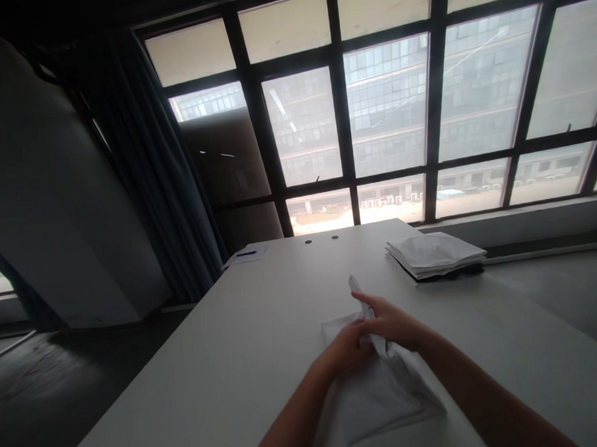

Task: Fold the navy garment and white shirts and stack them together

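A white cloth, partly folded, lies on the white table in front of me. My right hand is closed on a bunched strip of it, and the strip's tip sticks up beyond the fingers. Against the right hand, my left hand grips the cloth too, its fingers curled and partly hidden by the fabric. The cloth's near part spreads over the tabletop between my forearms, with loose creases on its right side. Whether it is a garment, I cannot tell.
A stack of folded white cloths, with a dark layer at the bottom, sits at the table's right edge. On the far left corner a blue pen rests on paper. Two round holes pierce the far tabletop.
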A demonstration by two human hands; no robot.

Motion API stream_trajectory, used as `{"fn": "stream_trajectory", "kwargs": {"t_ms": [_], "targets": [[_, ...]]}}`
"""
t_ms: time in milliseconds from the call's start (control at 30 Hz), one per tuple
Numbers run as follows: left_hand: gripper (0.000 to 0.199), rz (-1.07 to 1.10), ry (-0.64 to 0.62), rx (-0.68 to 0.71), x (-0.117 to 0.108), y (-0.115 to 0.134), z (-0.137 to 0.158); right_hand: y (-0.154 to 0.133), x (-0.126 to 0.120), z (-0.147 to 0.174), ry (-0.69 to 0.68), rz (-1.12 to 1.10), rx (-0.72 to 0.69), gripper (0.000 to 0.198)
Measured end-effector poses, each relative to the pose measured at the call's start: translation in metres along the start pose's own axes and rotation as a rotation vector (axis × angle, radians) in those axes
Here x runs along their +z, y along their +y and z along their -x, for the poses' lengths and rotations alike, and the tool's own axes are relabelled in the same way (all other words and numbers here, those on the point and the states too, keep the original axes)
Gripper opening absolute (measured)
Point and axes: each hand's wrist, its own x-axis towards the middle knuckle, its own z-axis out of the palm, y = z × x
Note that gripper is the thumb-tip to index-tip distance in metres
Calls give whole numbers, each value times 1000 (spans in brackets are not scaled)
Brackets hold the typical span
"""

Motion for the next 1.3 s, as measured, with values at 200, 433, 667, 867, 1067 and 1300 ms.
{"fn": "stream_trajectory", "kwargs": {"t_ms": [200, 433, 667, 867, 1067, 1300], "targets": [[43, 183, 307, -227, -43, -75, 17, 8, 48, -4, -177, 236, 48, 90], [52, 230, 377, -342, -21, -90, 7, 27, 106, 6, -268, 290, -44, 83], [27, 165, 434, -368, -18, -79, 10, 46, 27, -29, 65, 166, 24, 39], [23, 134, 427, -371, -19, -72, 12, 93, -25, -38, 218, 176, 61, 48], [24, 131, 356, -337, -28, -73, 18, 105, -20, -30, 84, 190, 52, 46], [25, 93, 309, -332, -29, -72, 20, 95, -17, -22, 45, 265, 28, 39]]}}
